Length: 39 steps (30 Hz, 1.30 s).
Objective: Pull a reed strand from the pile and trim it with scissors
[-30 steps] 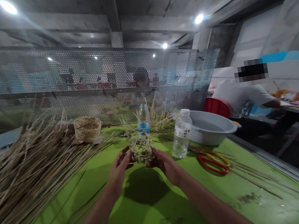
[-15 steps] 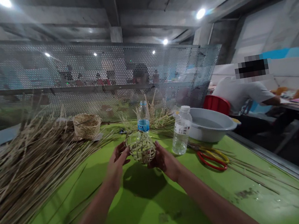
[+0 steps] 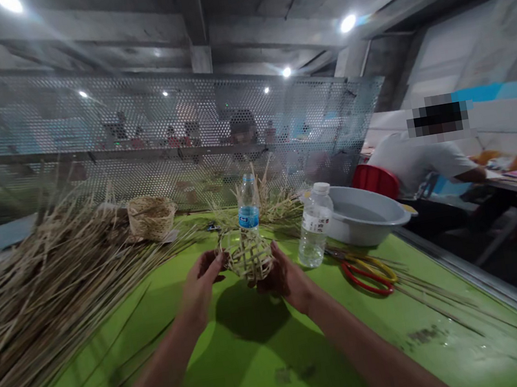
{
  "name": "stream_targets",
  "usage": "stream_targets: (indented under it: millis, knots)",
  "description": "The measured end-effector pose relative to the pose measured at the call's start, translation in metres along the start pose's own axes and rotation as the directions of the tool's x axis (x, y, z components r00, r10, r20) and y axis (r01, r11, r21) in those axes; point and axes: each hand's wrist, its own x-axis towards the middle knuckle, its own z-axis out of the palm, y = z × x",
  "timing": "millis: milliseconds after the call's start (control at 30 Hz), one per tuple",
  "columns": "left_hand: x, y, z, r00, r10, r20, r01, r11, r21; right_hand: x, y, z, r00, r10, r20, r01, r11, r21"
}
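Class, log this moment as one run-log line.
left hand: holding openwork woven piece | right hand: holding same piece | right of hands: white-capped bottle, scissors, grey basin

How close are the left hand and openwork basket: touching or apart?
Touching: the head view shows the left hand with its thumb against the openwork basket.

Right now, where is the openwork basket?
In the head view, the openwork basket is below centre, held between the left hand and right hand above the green table, in front of the blue-labelled bottle.
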Motion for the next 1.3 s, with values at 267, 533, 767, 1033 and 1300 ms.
stream_targets:
  millis: [267, 533, 767, 1033, 1300]
  knots:
    - [-0.0010, 0.0033, 0.0020, 0.999, 0.031, -0.013, -0.031, 0.999, -0.043, -0.0011, 0.0016, -0.0028, 0.999, 0.049, 0.007, -0.049, 0.999, -0.008]
    - [0.0006, 0.0040, 0.0023, 0.997, -0.020, -0.071, 0.007, 0.985, -0.171, 0.0034, 0.0041, -0.0036, 0.998, -0.004, -0.065, 0.001, 0.999, -0.037]
    - [0.0038, 0.0037, 0.0011, 0.977, -0.164, -0.137, 0.111, 0.939, -0.327, -0.0020, -0.0005, -0.0016, 0.970, -0.206, -0.126, 0.192, 0.974, -0.116]
    - [0.0066, 0.0012, -0.0003, 0.964, -0.217, -0.152, 0.150, 0.919, -0.364, -0.0049, -0.0043, 0.0035, 0.953, -0.271, -0.135, 0.254, 0.958, -0.130]
    - [0.0042, 0.0033, 0.0002, 0.971, -0.196, -0.138, 0.145, 0.938, -0.314, -0.0028, -0.0041, 0.0012, 0.954, -0.266, -0.142, 0.244, 0.958, -0.152]
